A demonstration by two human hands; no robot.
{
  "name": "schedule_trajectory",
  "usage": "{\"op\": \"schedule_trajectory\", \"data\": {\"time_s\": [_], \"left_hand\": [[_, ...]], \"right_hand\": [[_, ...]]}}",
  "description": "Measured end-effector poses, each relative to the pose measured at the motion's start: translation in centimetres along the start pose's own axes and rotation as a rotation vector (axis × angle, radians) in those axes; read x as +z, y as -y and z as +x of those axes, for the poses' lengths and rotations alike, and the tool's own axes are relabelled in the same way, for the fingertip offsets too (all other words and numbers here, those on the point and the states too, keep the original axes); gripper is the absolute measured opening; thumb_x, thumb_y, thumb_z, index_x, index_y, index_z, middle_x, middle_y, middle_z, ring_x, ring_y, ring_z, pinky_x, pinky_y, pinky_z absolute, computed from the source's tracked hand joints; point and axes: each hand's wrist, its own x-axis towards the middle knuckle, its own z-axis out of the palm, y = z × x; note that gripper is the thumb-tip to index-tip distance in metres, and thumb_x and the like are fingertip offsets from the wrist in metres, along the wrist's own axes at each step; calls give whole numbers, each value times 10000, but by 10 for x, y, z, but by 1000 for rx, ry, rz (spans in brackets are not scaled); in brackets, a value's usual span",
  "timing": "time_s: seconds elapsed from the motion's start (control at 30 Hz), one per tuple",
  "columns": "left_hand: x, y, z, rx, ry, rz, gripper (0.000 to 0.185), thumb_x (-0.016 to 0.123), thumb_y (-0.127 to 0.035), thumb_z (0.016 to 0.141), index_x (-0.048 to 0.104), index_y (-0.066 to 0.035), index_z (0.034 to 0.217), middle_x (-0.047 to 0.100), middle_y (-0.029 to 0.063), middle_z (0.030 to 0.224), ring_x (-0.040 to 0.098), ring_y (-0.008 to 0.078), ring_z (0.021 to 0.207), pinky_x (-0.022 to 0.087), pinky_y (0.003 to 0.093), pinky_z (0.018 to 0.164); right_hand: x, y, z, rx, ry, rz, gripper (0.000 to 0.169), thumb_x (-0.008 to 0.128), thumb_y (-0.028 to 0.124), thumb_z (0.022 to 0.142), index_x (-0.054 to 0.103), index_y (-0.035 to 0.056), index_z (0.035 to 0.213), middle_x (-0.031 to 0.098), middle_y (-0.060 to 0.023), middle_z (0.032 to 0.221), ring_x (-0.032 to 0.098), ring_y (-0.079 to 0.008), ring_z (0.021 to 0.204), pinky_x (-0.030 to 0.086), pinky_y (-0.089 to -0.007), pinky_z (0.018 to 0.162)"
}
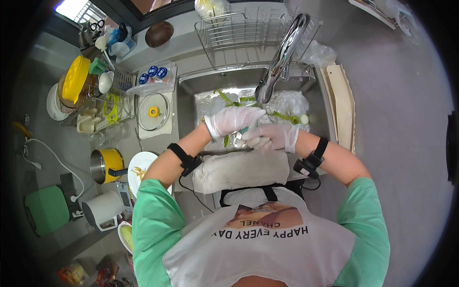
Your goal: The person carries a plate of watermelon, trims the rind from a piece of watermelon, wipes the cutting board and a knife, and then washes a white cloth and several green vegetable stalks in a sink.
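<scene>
Both hands wear clear plastic gloves and meet over the stainless steel sink point(186, 107). My left hand point(236, 120) comes in from the left with its fingers curled. A small teal thing point(243, 130) shows between the hands; which hand grips it, I cannot tell. My right hand point(274, 136) has bent fingers near a pale piece at its underside. Green peel strips point(247, 98) lie in the sink beyond the hands. To the right are a curled green peel point(294, 120), a pale round piece point(304, 119) and a crumpled clear plastic bag point(290, 102).
The chrome faucet point(283, 57) arches over the sink, with a wire dish rack point(244, 36) behind. A folded white towel point(244, 170) lies along the front edge. At left are a glass lid point(153, 123), a white plate point(140, 158) with peelings and a yellow pot point(111, 165).
</scene>
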Motion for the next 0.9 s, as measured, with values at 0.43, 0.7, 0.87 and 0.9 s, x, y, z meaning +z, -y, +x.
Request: {"op": "schedule_trajectory", "data": {"time_s": [0.43, 0.7, 0.87, 0.9], "left_hand": [[33, 5, 9, -641, 391, 116, 221, 609, -242, 679, 663, -32, 725, 647, 194, 753, 646, 334, 735, 518, 394, 683], [74, -20, -8, -1034, 14, -553, 256, 670, -218, 662, 658, 5, 786, 643, 188, 729, 620, 312, 670, 485, 359, 649], [109, -6, -31, -1062, -41, -652, 361, 733, -288, 654, 663, -22, 888, 671, 135, 826, 623, 257, 753, 478, 337, 707], [105, -3, -34, -1036, 40, -587, 391, 741, -303, 658, 651, -18, 911, 669, 133, 851, 615, 239, 762, 477, 332, 723]], "right_hand": [[18, 34, 30, 159, -1056, -1795, 267, 557, 276, 770, 680, 82, 906, 670, -128, 940, 654, -273, 854, 518, -378, 717], [-9, 30, 33, -6, -763, -2310, 178, 610, 201, 680, 667, 72, 788, 664, -126, 747, 657, -287, 698, 519, -379, 610], [-28, 18, 44, -161, -741, -2376, 211, 623, 192, 675, 637, 70, 846, 657, -124, 733, 647, -298, 671, 511, -394, 596], [-24, 16, 45, -187, -778, -2344, 234, 626, 184, 685, 625, 60, 884, 660, -127, 761, 646, -308, 685, 511, -401, 609]]}}
